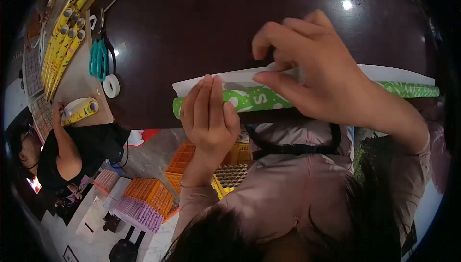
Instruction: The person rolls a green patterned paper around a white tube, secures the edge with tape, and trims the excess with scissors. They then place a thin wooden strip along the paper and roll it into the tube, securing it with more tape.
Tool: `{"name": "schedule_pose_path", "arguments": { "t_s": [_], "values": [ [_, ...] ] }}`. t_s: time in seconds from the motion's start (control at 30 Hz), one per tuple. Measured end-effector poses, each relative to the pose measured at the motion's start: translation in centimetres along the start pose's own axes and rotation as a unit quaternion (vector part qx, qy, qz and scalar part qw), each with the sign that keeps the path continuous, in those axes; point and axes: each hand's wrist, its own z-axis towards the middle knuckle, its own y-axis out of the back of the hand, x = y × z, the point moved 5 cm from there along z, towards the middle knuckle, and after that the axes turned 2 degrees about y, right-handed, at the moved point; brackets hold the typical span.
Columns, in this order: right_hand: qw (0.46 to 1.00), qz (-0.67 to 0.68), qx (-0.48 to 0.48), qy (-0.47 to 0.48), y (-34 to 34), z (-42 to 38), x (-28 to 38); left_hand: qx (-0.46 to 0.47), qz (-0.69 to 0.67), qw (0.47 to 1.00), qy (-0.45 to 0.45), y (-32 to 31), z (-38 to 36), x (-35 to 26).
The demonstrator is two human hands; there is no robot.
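Note:
A rolled sheet of green wrapping paper (259, 97) with white print lies along the near edge of the dark table. Its white inner side (235, 76) shows as a loose strip along the far side. My left hand (209, 110) lies over the roll near its left end, fingers stretched out and pressing on the paper. Above the middle of the roll, my right hand (319, 67) has curled fingers, with the thumb close to the white strip. A pale thing shows partly between its thumb and fingers, too hidden and blurred to name.
Teal-handled scissors (98, 60) and a white tape roll (111, 85) lie at the left of the dark table (192, 36). Yellow paper rolls (65, 46) are stacked further left. A co-worker in black (91, 146) handles another yellow roll (80, 112). Orange crates (146, 194) stand below.

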Motion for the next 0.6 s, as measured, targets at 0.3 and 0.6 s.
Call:
{"name": "schedule_pose_path", "arguments": {
  "t_s": [0.3,0.6],
  "values": [
    [0.993,-0.047,-0.019,-0.107,6.2,-9.5,-4.0,-0.003,-0.003,1.0,0.005,0.1,-0.2,0.2],
    [0.983,-0.081,-0.092,-0.138,7.2,-11.8,-5.8,-0.005,0.02,1.0,0.012,-0.1,-0.1,1.1]
  ]
}}
